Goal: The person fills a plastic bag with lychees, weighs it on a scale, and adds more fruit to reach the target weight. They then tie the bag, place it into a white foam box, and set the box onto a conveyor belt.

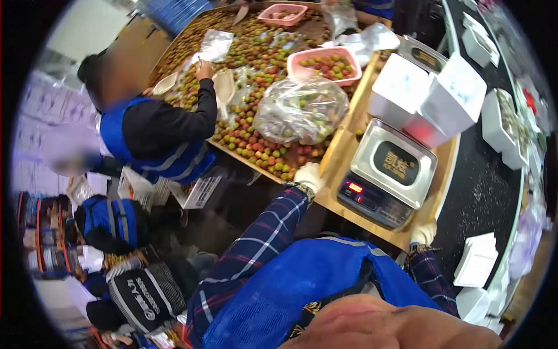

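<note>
My left hand [309, 177], in a pale glove, rests at the near corner of a wooden-rimmed table heaped with red and green lychees [264, 157]. Its fingers blur into one pale shape. At the near right edge of the wooden stand [378, 230] is my right hand [424, 233], also gloved, its fingers too small to make out. Neither hand shows a loose thing in it. Between them stands a digital scale [386, 174] with a bare steel pan and lit red digits. A clear plastic bag [302, 110] of lychees lies beyond my left hand.
White foam boxes [398, 90] stand behind the scale. A pink basket [322, 65] holds lychees. Along the right runs a black conveyor belt [476, 192] with foam boxes and a stack of white lids [475, 260]. A co-worker [157, 128] reaches over the lychees at left.
</note>
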The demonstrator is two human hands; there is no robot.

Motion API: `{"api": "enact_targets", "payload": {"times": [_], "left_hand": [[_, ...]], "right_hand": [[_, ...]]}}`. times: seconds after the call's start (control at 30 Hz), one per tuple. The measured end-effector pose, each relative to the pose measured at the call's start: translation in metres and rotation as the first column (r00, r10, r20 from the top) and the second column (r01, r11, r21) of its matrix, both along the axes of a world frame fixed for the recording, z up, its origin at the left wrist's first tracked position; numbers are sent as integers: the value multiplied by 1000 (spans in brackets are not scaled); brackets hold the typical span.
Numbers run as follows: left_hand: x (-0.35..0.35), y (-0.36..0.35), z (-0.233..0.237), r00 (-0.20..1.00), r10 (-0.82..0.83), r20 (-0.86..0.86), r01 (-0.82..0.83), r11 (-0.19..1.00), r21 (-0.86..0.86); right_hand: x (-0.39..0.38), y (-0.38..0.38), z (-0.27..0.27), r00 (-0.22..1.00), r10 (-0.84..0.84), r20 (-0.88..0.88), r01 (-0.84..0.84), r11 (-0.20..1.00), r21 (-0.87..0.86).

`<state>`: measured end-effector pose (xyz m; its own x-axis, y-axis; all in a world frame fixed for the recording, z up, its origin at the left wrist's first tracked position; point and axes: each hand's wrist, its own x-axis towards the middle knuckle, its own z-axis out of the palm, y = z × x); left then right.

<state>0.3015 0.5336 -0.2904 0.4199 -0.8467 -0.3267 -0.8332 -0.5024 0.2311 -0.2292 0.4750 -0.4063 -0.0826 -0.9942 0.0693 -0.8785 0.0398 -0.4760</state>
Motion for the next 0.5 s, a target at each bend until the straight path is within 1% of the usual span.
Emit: {"api": "enact_targets", "payload": {"times": [0.07, 0.1, 0.13, 0.17, 0.2, 0.23, 0.3, 0.37, 0.4, 0.5], "left_hand": [[2, 1, 2, 1000, 15, -5, -15, 1000, -2], [2, 2, 1, 1000, 8, 0, -8, 1000, -16], [3, 3, -2, 1000, -4, 7, 4, 1000, -29], [3, 4, -4, 1000, -8, 9, 8, 999, -36], [3, 6, -5, 1000, -9, 20, 10, 998, -66], [2, 7, -8, 999, -15, 34, 18, 995, -101], [3, 9, -17, 999, -26, 47, 32, 989, -147], [3, 9, -23, 997, -37, 67, 47, 987, -151], [3, 9, -23, 996, -53, 68, 63, 986, -154], [2, 8, -15, 997, -61, 46, 67, 990, -125]], "right_hand": [[2, 8, 0, 970, -187, -153, 164, 975, -151], [6, 6, 3, 972, -180, -151, 157, 975, -157], [12, 9, 15, 963, -197, -183, 176, 976, -128], [26, 13, 39, 952, -219, -214, 201, 974, -101], [37, 14, 65, 957, -226, -184, 233, 972, 16], [36, 13, 63, 954, -240, -178, 245, 969, 8], [22, 11, 32, 940, -216, -264, 208, 976, -60], [4, 7, -7, 937, -243, -252, 229, 970, -86], [-2, 8, -16, 935, -252, -248, 232, 967, -107], [14, 8, 12, 920, -281, -273, 251, 958, -138]]}}
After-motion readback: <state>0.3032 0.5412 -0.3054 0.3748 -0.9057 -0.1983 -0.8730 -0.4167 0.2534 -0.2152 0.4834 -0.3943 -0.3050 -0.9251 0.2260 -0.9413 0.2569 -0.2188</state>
